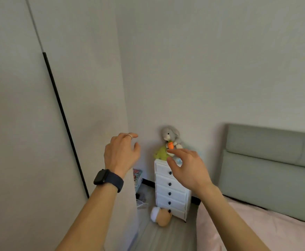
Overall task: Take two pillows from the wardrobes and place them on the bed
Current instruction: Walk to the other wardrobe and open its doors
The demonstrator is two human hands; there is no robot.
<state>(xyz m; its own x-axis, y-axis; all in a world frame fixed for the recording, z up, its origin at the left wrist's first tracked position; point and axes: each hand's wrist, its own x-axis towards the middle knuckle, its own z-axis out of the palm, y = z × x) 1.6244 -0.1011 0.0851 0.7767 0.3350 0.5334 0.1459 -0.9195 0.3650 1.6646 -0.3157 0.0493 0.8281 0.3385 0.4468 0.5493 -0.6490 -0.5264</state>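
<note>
The wardrobe [39,115] fills the left of the view with plain pale doors, shut, and a thin black handle strip running down one door. The bed [267,230] lies at the lower right with a pink sheet and a grey-green padded headboard [274,171]. No pillow is in sight. My left hand [121,153], with a ring and a dark watch on the wrist, is raised near the wardrobe's right edge, fingers apart and empty. My right hand [187,169] is held up beside it, fingers spread, holding nothing.
A narrow white chest of drawers [171,192] stands between wardrobe and bed, with a grey plush rabbit [171,134] and a green plush toy [161,153] on top. A tan plush toy [161,216] lies on the floor at its foot. Small items sit in the corner behind it.
</note>
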